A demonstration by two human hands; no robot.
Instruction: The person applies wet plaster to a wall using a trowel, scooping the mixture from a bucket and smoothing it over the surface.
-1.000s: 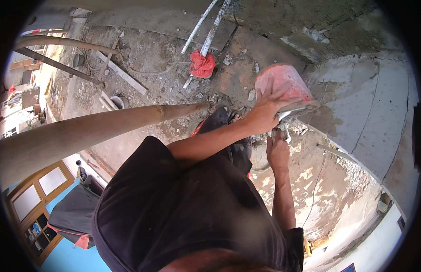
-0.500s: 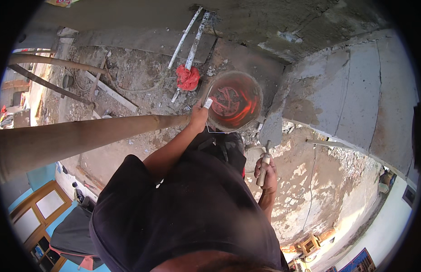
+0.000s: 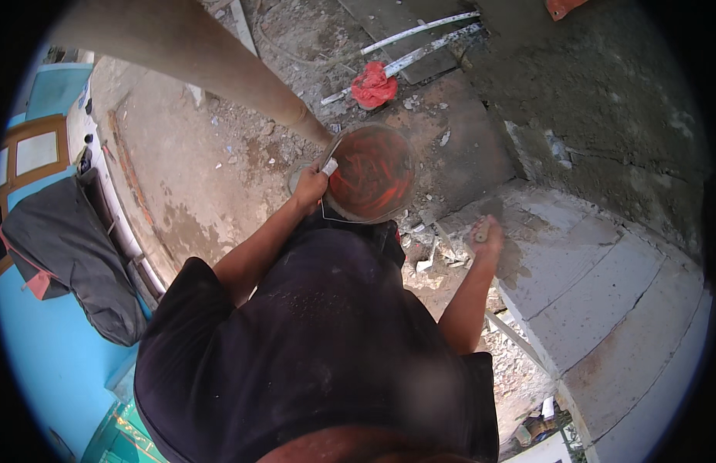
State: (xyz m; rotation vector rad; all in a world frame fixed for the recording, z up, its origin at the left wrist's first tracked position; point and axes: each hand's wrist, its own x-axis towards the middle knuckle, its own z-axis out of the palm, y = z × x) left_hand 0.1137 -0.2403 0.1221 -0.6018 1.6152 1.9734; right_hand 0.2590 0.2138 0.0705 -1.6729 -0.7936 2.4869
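Observation:
My left hand [image 3: 310, 187] grips the rim of a round red bucket [image 3: 371, 174] smeared with grey mortar inside, held in front of my chest over the rubble-strewn floor. My right hand [image 3: 490, 235] is closed on the wooden handle of a trowel [image 3: 481, 229]. The trowel's blade rests on wet mortar on top of a grey block wall [image 3: 604, 262] at the right. My dark shirt hides the lower part of both arms.
A thick wooden pole [image 3: 196, 54] slants across the upper left. A red crumpled bag [image 3: 373, 85] and white pipes [image 3: 419, 38] lie on the floor beyond the bucket. A dark bag [image 3: 72, 247] hangs at the left. Rough plastered wall [image 3: 604, 100] rises at the upper right.
The bucket came away from the wall on the right, turned open side up and moved in front of me. My right hand went to the wall top with the trowel.

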